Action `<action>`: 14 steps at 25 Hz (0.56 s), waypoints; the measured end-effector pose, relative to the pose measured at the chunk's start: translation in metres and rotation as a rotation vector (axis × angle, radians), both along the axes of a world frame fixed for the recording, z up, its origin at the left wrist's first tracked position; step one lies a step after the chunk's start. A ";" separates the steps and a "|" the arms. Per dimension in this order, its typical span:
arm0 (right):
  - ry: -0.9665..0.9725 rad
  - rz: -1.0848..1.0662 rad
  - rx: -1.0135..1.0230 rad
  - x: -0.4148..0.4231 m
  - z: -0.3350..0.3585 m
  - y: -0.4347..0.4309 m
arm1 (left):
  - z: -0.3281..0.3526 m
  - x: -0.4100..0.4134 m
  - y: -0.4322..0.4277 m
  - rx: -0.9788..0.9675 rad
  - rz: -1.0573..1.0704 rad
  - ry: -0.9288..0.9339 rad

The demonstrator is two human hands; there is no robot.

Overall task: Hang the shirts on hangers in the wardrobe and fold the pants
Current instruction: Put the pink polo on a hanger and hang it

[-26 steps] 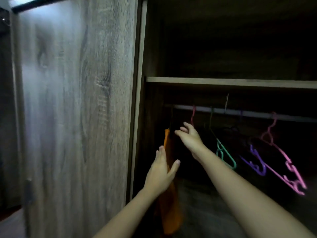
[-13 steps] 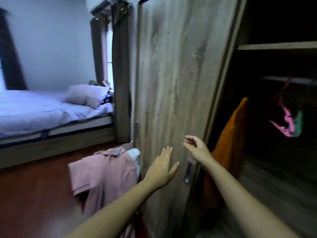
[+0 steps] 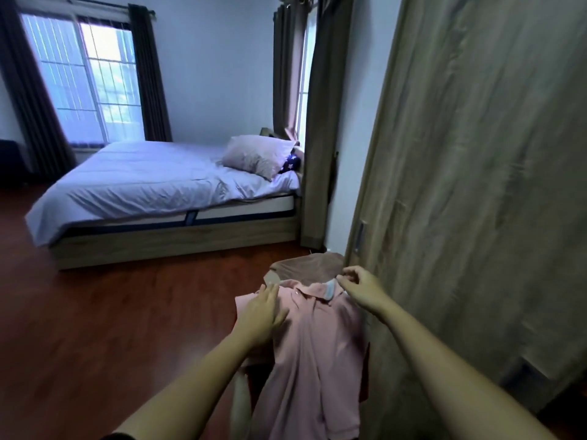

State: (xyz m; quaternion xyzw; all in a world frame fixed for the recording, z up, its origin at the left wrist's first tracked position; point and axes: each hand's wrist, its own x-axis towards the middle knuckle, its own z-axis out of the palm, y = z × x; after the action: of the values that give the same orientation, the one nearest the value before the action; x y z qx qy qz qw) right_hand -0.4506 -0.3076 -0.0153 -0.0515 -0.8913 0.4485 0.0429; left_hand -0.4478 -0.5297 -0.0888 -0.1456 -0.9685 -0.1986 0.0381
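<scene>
A pink polo shirt [image 3: 317,350] lies draped over a pile of clothes at the bottom middle, its collar toward the far end. My left hand [image 3: 262,312] rests flat on the shirt's left shoulder with the fingers spread. My right hand [image 3: 362,285] is at the collar's right side, fingertips pinched on the fabric. A brown garment [image 3: 306,266] lies under the shirt, behind the collar. The wardrobe's wooden door [image 3: 476,185] fills the right side; the inside of the wardrobe and the hangers are out of view.
A bed [image 3: 152,192] with pale sheets and a pillow [image 3: 257,155] stands across the red-brown wooden floor [image 3: 95,328]. Dark curtains [image 3: 324,122] hang beside the wardrobe, and a window [image 3: 82,77] is at the back left.
My view has swung left, from the wardrobe's rail and hangers to the room. Both hands have come down from the wardrobe onto the pink shirt.
</scene>
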 end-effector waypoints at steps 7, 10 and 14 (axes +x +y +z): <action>-0.080 -0.065 0.328 -0.094 -0.039 -0.021 | -0.056 -0.047 -0.006 -0.130 -0.024 -0.057; -0.290 -0.038 0.526 -0.110 -0.049 -0.029 | -0.066 -0.048 -0.008 -0.135 -0.021 -0.099; -0.334 -0.083 0.731 -0.119 -0.034 -0.034 | -0.069 -0.048 -0.011 -0.203 -0.035 -0.104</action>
State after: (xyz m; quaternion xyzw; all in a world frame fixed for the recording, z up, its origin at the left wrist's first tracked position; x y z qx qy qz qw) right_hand -0.5696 -0.3413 -0.0498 -0.1410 -0.9839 0.0852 -0.0692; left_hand -0.4953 -0.5402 -0.1575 -0.1549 -0.9816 -0.1076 -0.0306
